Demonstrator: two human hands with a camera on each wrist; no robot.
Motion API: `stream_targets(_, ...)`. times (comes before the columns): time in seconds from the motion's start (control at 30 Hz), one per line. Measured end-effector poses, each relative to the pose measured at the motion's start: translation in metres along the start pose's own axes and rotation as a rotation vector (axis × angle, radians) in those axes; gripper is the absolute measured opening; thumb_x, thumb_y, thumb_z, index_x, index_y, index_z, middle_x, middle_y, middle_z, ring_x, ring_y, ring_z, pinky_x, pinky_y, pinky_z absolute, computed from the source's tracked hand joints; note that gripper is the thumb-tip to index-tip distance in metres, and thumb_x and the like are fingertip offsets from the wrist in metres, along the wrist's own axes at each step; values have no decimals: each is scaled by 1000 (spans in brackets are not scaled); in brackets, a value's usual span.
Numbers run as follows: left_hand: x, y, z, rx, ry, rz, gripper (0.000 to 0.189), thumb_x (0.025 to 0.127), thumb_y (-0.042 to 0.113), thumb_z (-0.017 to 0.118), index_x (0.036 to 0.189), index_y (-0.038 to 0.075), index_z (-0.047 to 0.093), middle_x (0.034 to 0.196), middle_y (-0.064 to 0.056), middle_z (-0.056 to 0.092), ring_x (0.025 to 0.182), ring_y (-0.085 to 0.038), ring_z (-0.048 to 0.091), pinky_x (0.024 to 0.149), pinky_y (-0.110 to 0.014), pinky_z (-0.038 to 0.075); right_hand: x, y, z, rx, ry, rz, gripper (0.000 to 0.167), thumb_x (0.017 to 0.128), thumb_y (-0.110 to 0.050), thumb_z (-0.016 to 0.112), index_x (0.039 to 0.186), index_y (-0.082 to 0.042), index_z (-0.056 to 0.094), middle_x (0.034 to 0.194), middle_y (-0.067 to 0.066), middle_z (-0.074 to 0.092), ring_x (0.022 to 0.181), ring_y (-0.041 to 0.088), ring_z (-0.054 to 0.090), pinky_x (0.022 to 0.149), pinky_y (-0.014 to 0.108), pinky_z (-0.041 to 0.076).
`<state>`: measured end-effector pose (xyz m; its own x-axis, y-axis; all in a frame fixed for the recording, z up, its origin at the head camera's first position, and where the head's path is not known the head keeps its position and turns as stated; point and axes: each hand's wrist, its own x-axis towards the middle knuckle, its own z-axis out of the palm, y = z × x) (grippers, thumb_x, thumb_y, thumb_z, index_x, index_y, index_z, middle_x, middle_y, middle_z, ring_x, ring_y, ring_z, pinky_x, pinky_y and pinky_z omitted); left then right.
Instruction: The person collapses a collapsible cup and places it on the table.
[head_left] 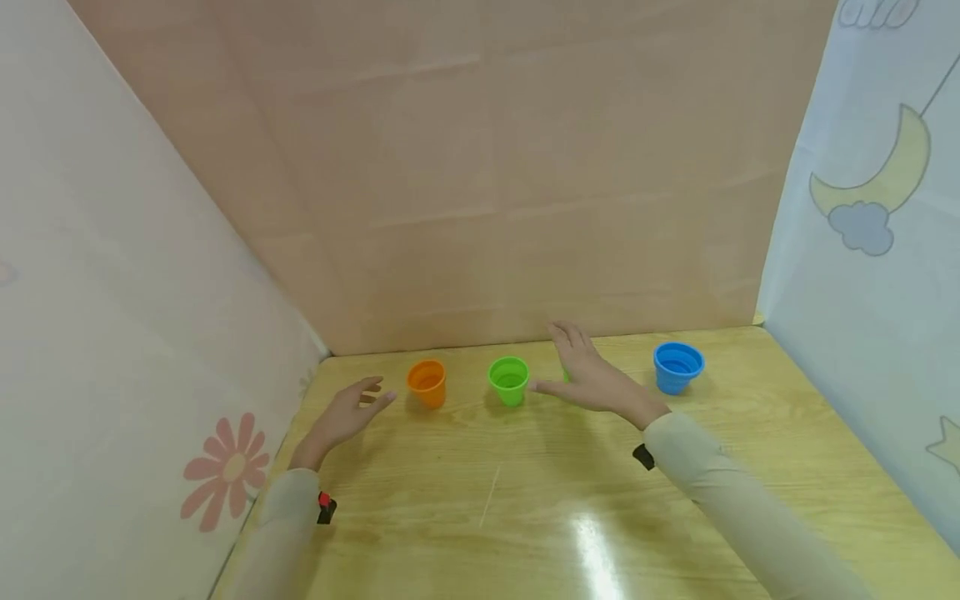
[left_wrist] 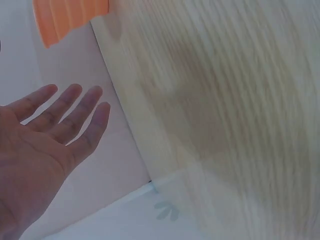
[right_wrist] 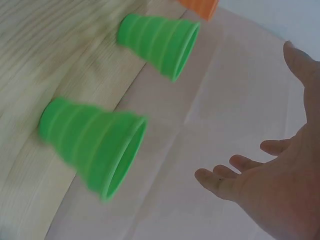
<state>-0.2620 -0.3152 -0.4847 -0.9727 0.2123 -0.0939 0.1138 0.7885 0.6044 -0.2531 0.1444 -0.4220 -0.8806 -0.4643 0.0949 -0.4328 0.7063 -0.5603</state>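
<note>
Four ribbed cups would be too exact from one view alone, but a row shows in the head view: an orange cup (head_left: 427, 385), a green cup (head_left: 509, 383), a second green cup (head_left: 567, 377) mostly hidden behind my right hand, and a blue cup (head_left: 675, 377). All stand mouth up. My left hand (head_left: 347, 415) is left of the orange cup, fingers loosely bent and holding nothing. Over the second green cup, my right hand (head_left: 592, 379) spreads thumb from fingers, apart from both green cups (right_wrist: 90, 145) in the right wrist view.
The cups stand on a wood-grain table (head_left: 450, 492) near its back edge. Behind it rises a tan sheet (head_left: 495, 183). Pale printed walls (head_left: 150, 292) close in both sides, with a flower at left and a moon at right.
</note>
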Motion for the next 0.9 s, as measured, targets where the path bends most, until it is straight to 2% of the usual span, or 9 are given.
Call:
stream_targets(0.2,-1,5,7,-78,27,-21,84,101,69,53,161,10,40,155,-22,54,138,-45,56,110,-63,53,16,-27,21,58,-40,-9,106,99,-58,67,170,-14,3,176,22,5,164,45,8,127,68,30)
stream_targets(0.3,0,6,9,-107,43,-24,82,101,66,57,160,11,41,154,-21,55,138,-44,57,109,-62,54,25,-37,34,97,-41,-18,102,100,-55,66,171,-17,3,178,17,5,164,42,12,129,66,29)
stream_targets(0.4,1,4,12,-155,42,-26,79,100,61,62,159,13,42,155,-19,55,137,-42,58,108,-59,56,34,-45,49,184,-25,-34,99,100,-51,69,171,-23,7,178,12,10,163,40,19,129,64,29)
stream_targets(0.47,4,4,15,-210,37,-22,79,99,59,66,160,15,43,156,-19,54,138,-41,59,107,-57,58,40,-49,59,257,-13,-40,96,99,-48,71,170,-23,12,177,10,18,161,38,28,128,63,33)
stream_targets(0.57,9,4,19,-300,31,-15,81,96,54,73,160,15,42,158,-18,51,138,-40,58,106,-55,59,49,-57,75,340,-13,-43,91,99,-41,74,168,-17,21,171,13,33,154,38,41,123,61,42)
stream_targets(0.63,10,4,21,-361,21,-14,84,95,51,76,161,15,40,159,-19,50,139,-40,58,107,-55,58,56,-63,88,358,-20,-32,88,99,-40,74,167,-12,25,168,16,39,150,39,47,120,58,46)
stream_targets(0.8,14,4,28,-456,7,-15,88,95,45,78,164,15,34,162,-19,47,143,-40,55,112,-56,55,72,-74,118,433,-27,-6,88,98,-40,75,164,-5,28,165,22,42,146,44,51,117,56,50)
stream_targets(0.9,19,4,34,-513,16,-2,84,96,41,78,164,16,34,164,-16,44,145,-39,53,116,-57,51,82,-76,133,500,-10,30,83,98,-37,75,161,-4,33,163,24,44,146,45,51,116,57,51)
